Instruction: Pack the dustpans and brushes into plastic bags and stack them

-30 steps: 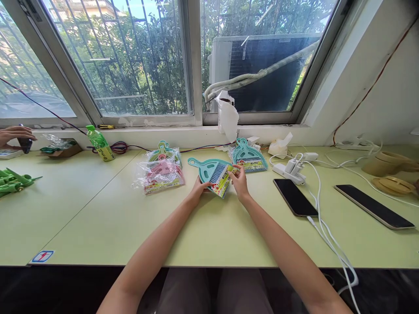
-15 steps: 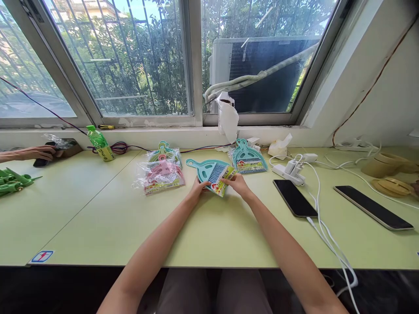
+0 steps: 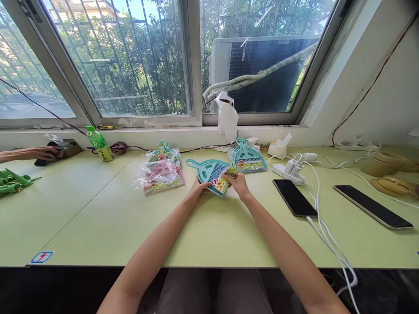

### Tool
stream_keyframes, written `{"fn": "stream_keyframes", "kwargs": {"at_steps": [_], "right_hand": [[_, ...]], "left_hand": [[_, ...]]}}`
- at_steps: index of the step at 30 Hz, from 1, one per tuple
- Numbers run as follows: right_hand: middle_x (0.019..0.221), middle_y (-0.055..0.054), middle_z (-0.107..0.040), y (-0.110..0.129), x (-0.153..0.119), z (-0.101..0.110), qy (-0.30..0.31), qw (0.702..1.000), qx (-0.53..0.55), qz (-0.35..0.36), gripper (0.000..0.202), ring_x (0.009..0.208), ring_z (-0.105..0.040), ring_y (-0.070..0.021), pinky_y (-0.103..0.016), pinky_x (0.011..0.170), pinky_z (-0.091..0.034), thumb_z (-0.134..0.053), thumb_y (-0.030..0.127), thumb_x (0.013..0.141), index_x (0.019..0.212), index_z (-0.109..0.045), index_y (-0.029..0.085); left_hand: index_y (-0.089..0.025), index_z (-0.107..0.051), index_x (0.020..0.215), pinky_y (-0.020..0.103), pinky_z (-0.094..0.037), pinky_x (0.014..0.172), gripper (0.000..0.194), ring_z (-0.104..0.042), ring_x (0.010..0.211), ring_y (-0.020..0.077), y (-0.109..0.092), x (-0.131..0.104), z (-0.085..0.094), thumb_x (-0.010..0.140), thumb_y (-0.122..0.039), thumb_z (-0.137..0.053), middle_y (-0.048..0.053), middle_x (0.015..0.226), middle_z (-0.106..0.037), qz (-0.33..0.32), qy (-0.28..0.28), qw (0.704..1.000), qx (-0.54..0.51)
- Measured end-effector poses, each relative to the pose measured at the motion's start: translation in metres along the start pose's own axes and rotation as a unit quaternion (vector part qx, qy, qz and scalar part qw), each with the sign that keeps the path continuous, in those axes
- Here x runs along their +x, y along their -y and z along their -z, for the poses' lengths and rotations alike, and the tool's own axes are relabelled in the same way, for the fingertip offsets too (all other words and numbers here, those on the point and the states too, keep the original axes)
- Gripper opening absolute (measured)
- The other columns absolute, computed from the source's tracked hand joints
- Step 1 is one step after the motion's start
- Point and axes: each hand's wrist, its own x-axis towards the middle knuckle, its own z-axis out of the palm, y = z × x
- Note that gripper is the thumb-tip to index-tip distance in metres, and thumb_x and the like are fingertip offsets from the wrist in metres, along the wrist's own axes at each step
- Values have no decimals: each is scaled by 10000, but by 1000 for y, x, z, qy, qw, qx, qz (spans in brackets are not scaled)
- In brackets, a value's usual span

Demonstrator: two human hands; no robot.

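Observation:
A teal mini dustpan (image 3: 204, 170) with a bristled brush lying in it is held just above the table, its handle pointing left. My left hand (image 3: 198, 188) is closed around its lower left edge. At the right end, my right hand (image 3: 239, 184) pinches a yellow printed label card (image 3: 225, 178), which bends up over the bristles. Behind it to the right lies another teal dustpan set (image 3: 248, 158) with a similar label. On the left lie bagged dustpan sets, a pink one (image 3: 163, 174) in front and a green one (image 3: 163, 150) behind.
A green-capped bottle (image 3: 100, 144) stands at the back left. Another person's hand (image 3: 44, 153) rests on a dark object at far left, near green plastic parts (image 3: 15, 181). At right are a phone (image 3: 294, 197), a white power strip (image 3: 288, 173), cables and a dark tablet (image 3: 373, 206).
My right hand has lifted the label card's right end, which now curls up and leftward. The dustpan and my left hand stay nearly still.

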Motion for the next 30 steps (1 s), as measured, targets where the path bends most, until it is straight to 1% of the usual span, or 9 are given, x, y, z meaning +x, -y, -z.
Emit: {"fn": "stream_keyframes", "kwargs": {"at_steps": [2, 7, 10, 13, 19, 21, 25, 28, 30], "right_hand": [[662, -57, -692, 6, -3, 1, 17, 1000, 21, -5, 370, 572, -606, -186, -281, 435, -464, -802, 456, 499, 683, -678, 160], [778, -48, -717, 20, -18, -3, 149, 988, 51, -1, 390, 735, -662, -214, -345, 664, -531, -834, 425, 501, 771, -689, 183], [842, -49, -723, 24, -24, -8, 192, 979, 62, -13, 433, 809, -666, -232, -371, 727, -531, -842, 427, 496, 830, -690, 197], [839, -57, -715, 25, -23, -9, 159, 985, 55, -20, 437, 775, -652, -229, -345, 661, -516, -816, 481, 521, 821, -676, 195], [758, 9, -647, 24, -9, 6, -1, 995, 102, -2, 463, 572, -570, -127, -255, 493, -437, -715, 573, 604, 906, -591, 245], [714, 31, -616, 22, -5, 10, -27, 994, 104, -10, 457, 505, -518, -96, -233, 452, -406, -693, 585, 618, 905, -569, 253], [745, 18, -635, 17, -2, 10, -32, 993, 113, 5, 456, 579, -564, -115, -240, 503, -453, -724, 575, 593, 865, -582, 236], [820, -14, -670, 13, -3, 6, -6, 993, 116, 14, 445, 712, -620, -163, -283, 609, -503, -743, 540, 584, 857, -603, 218], [859, -32, -682, 11, -4, 5, 13, 995, 99, 4, 416, 756, -626, -182, -291, 626, -504, -736, 505, 595, 862, -615, 210]], "left_hand": [[-199, -481, 1198, 327, -565, 691, 705, -646, 971, 261, 1, 0, 1, 576, -260, -808, 112, 1134, -646, 1, 2, 1000, 5], [-196, -483, 1192, 256, -540, 624, 655, -657, 893, 216, 3, 0, 1, 616, -273, -784, 100, 1098, -651, -11, 5, 1000, 19], [-200, -478, 1185, 241, -533, 604, 649, -656, 875, 205, 3, 0, 0, 613, -268, -777, 93, 1092, -648, -15, 1, 1000, 16], [-203, -480, 1182, 263, -546, 629, 665, -654, 896, 219, 2, 0, 0, 597, -272, -789, 93, 1092, -646, -8, -4, 1000, 24], [-227, -471, 1224, 347, -573, 734, 735, -635, 989, 256, 3, 1, 2, 582, -314, -817, 97, 1151, -623, 0, -4, 1000, 12], [-234, -469, 1235, 365, -572, 758, 742, -632, 998, 258, 3, 1, 2, 585, -319, -818, 96, 1158, -620, 4, -1, 1000, 13], [-229, -476, 1230, 368, -572, 753, 720, -641, 983, 258, 2, 1, 2, 599, -328, -808, 98, 1146, -626, 5, -7, 1000, 30], [-223, -482, 1223, 350, -576, 728, 707, -642, 989, 261, 0, 0, 0, 604, -323, -808, 100, 1147, -631, 4, -8, 999, 31], [-220, -481, 1225, 342, -580, 716, 720, -643, 995, 265, -1, -1, -1, 597, -318, -820, 104, 1149, -635, 5, -6, 1000, 25]]}}
